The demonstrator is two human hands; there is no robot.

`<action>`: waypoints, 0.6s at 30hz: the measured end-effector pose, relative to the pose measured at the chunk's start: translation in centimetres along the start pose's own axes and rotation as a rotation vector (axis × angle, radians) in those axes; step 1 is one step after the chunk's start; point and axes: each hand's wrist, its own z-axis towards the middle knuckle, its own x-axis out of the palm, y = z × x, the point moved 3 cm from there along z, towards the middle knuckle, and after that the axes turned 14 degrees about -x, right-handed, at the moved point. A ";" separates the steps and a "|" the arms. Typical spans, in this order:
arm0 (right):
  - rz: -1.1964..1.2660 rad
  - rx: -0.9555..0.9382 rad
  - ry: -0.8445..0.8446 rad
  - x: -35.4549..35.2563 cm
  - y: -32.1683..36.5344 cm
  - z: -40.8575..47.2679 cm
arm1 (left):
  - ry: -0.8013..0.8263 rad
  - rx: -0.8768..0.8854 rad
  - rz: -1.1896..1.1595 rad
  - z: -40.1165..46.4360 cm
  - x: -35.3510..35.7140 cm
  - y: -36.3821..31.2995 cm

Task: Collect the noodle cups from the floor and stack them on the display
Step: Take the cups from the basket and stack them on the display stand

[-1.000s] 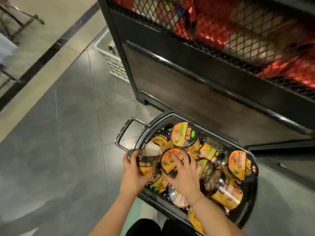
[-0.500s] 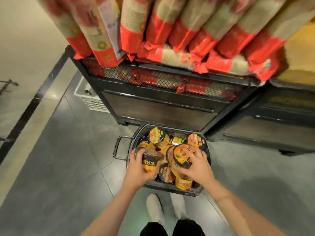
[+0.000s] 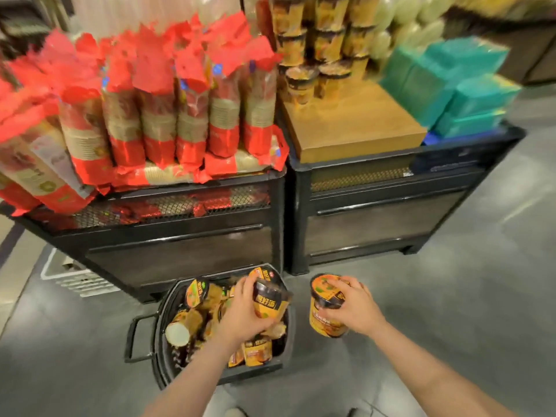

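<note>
A black basket (image 3: pixel 156 350) on the grey floor holds several yellow-and-black noodle cups (image 3: pixel 195 293). My left hand (image 3: pixel 243 311) grips one noodle cup (image 3: pixel 270 302), tilted, above the basket's right side. My right hand (image 3: pixel 352 305) grips a second cup (image 3: pixel 323 319) from its lid end, clear of the basket to the right. On the display a wooden board (image 3: pixel 349 124) carries stacked noodle cups (image 3: pixel 319 49) at its far end.
The left black display stand (image 3: pixel 180 248) is packed with red-wrapped packs (image 3: pixel 156 115). Teal boxes (image 3: pixel 457 82) sit at the right of the right stand (image 3: pixel 385 224). A white crate (image 3: pixel 69 275) lies on the floor at left.
Both hands have lifted a cup each out of the basket, and the right one has moved off to the right. The view has risen, so the display top now shows.
</note>
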 end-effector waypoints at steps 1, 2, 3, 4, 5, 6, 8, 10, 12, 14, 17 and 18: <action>0.006 0.008 -0.011 -1.3 -1.7 -0.8 | 0.000 0.024 -0.001 0.1 1.4 -2.0; 0.007 0.016 -0.022 -2.8 -3.3 -1.6 | -0.001 0.042 -0.001 0.2 2.8 -4.2; 0.005 0.026 -0.034 -4.2 -5.0 -2.4 | -0.004 0.061 0.001 0.2 4.2 -6.2; -0.001 0.037 -0.045 -5.6 -6.7 -3.1 | 0.000 0.073 0.005 0.3 5.5 -8.2; -0.007 0.045 -0.056 -7.1 -8.3 -3.6 | 0.007 0.087 0.011 0.3 6.7 -10.1; -0.014 0.052 -0.067 -8.5 -9.9 -4.1 | 0.015 0.102 0.019 0.5 7.9 -12.0; -0.019 0.068 -0.089 -11.1 -12.8 -4.9 | 0.044 0.130 0.043 1.2 9.8 -15.2; -0.011 0.082 -0.112 -13.5 -15.3 -5.4 | 0.076 0.147 0.071 2.0 11.1 -18.0; -0.007 0.087 -0.142 -15.8 -17.4 -5.5 | 0.083 0.166 0.084 3.0 12.1 -20.4; 0.000 0.088 -0.171 -17.7 -19.0 -5.1 | 0.072 0.186 0.103 4.2 12.7 -22.5; 0.016 0.084 -0.206 -20.4 -21.0 -4.0 | 0.064 0.200 0.120 6.2 13.5 -25.5; 0.018 0.070 -0.220 -21.4 -21.5 -3.3 | 0.057 0.211 0.114 6.9 13.6 -26.6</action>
